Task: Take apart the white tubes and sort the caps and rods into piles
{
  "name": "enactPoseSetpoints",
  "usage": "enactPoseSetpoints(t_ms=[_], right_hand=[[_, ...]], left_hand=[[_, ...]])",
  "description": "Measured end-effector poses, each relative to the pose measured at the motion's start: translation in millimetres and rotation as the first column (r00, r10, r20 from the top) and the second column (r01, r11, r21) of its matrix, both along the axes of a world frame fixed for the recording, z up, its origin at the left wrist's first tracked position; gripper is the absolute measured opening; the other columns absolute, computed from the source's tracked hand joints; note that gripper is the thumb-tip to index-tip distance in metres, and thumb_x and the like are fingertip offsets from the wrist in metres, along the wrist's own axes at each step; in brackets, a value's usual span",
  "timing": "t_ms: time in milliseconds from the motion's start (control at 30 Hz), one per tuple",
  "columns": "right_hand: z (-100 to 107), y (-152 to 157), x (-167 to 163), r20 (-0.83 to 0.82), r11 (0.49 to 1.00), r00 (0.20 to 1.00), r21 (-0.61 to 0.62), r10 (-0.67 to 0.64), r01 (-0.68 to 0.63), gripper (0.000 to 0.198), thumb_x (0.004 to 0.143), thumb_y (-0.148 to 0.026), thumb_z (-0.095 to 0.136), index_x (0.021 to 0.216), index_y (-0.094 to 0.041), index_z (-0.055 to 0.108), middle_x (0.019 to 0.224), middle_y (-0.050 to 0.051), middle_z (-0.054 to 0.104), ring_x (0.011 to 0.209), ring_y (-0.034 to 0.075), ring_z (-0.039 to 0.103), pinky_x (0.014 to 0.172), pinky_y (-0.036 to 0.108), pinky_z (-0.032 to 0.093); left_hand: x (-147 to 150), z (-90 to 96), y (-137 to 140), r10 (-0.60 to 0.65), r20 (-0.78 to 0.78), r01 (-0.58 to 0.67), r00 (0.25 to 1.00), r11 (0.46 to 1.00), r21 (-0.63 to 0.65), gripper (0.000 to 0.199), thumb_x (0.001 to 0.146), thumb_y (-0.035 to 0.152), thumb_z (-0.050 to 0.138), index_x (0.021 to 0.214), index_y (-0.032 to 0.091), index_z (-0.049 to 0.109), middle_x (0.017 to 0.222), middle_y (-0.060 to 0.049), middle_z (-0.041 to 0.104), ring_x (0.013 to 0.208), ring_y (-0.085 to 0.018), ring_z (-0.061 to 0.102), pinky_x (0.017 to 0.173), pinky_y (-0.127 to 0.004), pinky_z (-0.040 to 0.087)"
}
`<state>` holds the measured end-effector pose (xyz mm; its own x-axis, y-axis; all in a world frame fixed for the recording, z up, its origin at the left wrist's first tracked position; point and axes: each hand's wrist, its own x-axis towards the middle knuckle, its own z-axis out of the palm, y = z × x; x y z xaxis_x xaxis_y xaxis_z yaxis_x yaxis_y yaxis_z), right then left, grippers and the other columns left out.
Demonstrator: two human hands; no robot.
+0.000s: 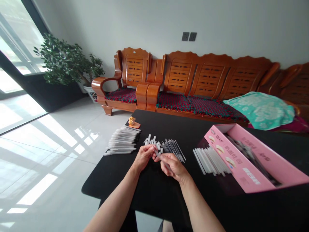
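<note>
My left hand (145,157) and my right hand (174,166) meet above the near part of the table. Their closed fingers pinch a whitish, translucent pen (158,154) between them, and its rear part runs through my right hand. The fingers hide most of it. Just beyond my hands lies a small heap of white pen caps (151,140). Beside it, to the right, thin dark pen refills (174,149) lie in a bunch. A row of white capped pens (123,139) is to the left. Translucent white pen barrels (211,161) lie side by side on the right.
On the black table (154,187), a long pink box (241,164) holds dark contents at the right. A small yellow figurine (131,121) on an orange base stands near the far left corner. Behind are a wooden bench (200,77) and a potted plant (65,61).
</note>
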<state>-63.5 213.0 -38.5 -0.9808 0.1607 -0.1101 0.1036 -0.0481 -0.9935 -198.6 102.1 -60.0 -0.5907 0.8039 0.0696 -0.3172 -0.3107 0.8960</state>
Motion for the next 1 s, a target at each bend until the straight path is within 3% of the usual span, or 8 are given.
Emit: enactPoseSetpoints(t_ms=[100, 267, 433, 533, 600, 800, 867, 1000], right_hand=[[3, 1, 2, -0.092, 0.974, 0.992, 0.203, -0.085, 0.102, 0.042, 0.093, -0.05, 0.042, 0.084, -0.015, 0.063, 0.047, -0.007, 0.039, 0.038, 0.006, 0.027, 0.042, 0.021, 0.022], [4, -11, -3, -0.265, 0.634, 0.938, 0.691, -0.223, 0.346, 0.036, 0.095, -0.04, 0.041, 0.078, -0.018, 0.064, 0.058, 0.001, 0.053, 0.053, 0.01, 0.045, 0.054, 0.024, 0.028], [-1, -7, -5, -0.071, 0.959, 0.992, 0.256, -0.107, 0.122, 0.045, 0.093, -0.053, 0.039, 0.088, -0.016, 0.063, 0.05, -0.003, 0.051, 0.037, 0.007, 0.035, 0.039, 0.021, 0.023], [-1, -1, -1, -0.027, 0.999, 0.999, 0.035, 0.018, -0.017, 0.049, 0.093, -0.056, 0.037, 0.096, -0.014, 0.062, 0.046, -0.008, 0.044, 0.031, 0.005, 0.024, 0.036, 0.02, 0.019], [0, 0, 1, -0.078, 0.984, 0.997, 0.175, -0.03, 0.043, 0.045, 0.094, -0.052, 0.04, 0.091, -0.015, 0.064, 0.047, -0.007, 0.041, 0.035, 0.006, 0.028, 0.04, 0.02, 0.022], [1, -11, -5, -0.268, 0.528, 0.945, 0.783, -0.189, 0.328, 0.033, 0.096, -0.036, 0.039, 0.09, -0.019, 0.066, 0.064, 0.004, 0.062, 0.056, 0.012, 0.053, 0.057, 0.025, 0.031], [0, -13, -7, -0.265, 0.588, 0.945, 0.739, -0.193, 0.328, 0.034, 0.096, -0.039, 0.04, 0.09, -0.019, 0.066, 0.064, 0.004, 0.062, 0.055, 0.012, 0.053, 0.056, 0.024, 0.032], [0, -9, -5, -0.09, 0.946, 0.989, 0.294, -0.115, 0.137, 0.047, 0.095, -0.053, 0.034, 0.088, -0.017, 0.064, 0.053, -0.001, 0.056, 0.037, 0.008, 0.039, 0.04, 0.022, 0.027]], left_hand=[[1, -1.7, 2, 0.059, -0.028, -0.059, 0.998, 0.998, -0.031, 0.03, 0.078, 0.04, 0.071, 0.082, 0.011, 0.072, 0.057, -0.002, 0.06, 0.049, -0.01, 0.05, 0.05, -0.022, 0.038], [-2, -4.9, 3, 0.148, -0.033, -0.15, 0.988, 0.987, -0.059, 0.029, 0.077, 0.04, 0.072, 0.08, 0.011, 0.073, 0.058, -0.002, 0.061, 0.051, -0.011, 0.052, 0.051, -0.022, 0.041], [-3, -2.8, 0, 0.061, -0.006, -0.061, 0.998, 0.998, -0.035, 0.031, 0.077, 0.042, 0.072, 0.08, 0.011, 0.071, 0.056, -0.001, 0.058, 0.05, -0.01, 0.049, 0.05, -0.022, 0.038], [-1, -2.4, 0, -0.002, -0.009, 0.002, 1.0, 1.0, -0.022, 0.033, 0.077, 0.043, 0.072, 0.081, 0.01, 0.071, 0.055, -0.001, 0.057, 0.048, -0.01, 0.048, 0.05, -0.022, 0.038], [0, -3.2, 1, 0.024, -0.034, -0.026, 0.999, 0.999, -0.03, 0.032, 0.078, 0.042, 0.072, 0.082, 0.01, 0.071, 0.056, -0.002, 0.058, 0.049, -0.01, 0.049, 0.05, -0.022, 0.038], [1, -4.6, 3, 0.171, -0.052, -0.174, 0.984, 0.982, -0.07, 0.032, 0.076, 0.043, 0.073, 0.081, 0.011, 0.073, 0.058, -0.002, 0.061, 0.051, -0.011, 0.052, 0.051, -0.023, 0.042], [0, -3.0, 2, 0.176, -0.038, -0.178, 0.984, 0.982, -0.062, 0.032, 0.075, 0.043, 0.073, 0.081, 0.011, 0.073, 0.057, -0.001, 0.06, 0.05, -0.011, 0.051, 0.051, -0.023, 0.042], [-1, 0.9, -1, 0.083, -0.016, -0.083, 0.996, 0.996, -0.013, 0.031, 0.077, 0.042, 0.072, 0.08, 0.011, 0.071, 0.058, -0.001, 0.058, 0.051, -0.01, 0.05, 0.051, -0.022, 0.039]])
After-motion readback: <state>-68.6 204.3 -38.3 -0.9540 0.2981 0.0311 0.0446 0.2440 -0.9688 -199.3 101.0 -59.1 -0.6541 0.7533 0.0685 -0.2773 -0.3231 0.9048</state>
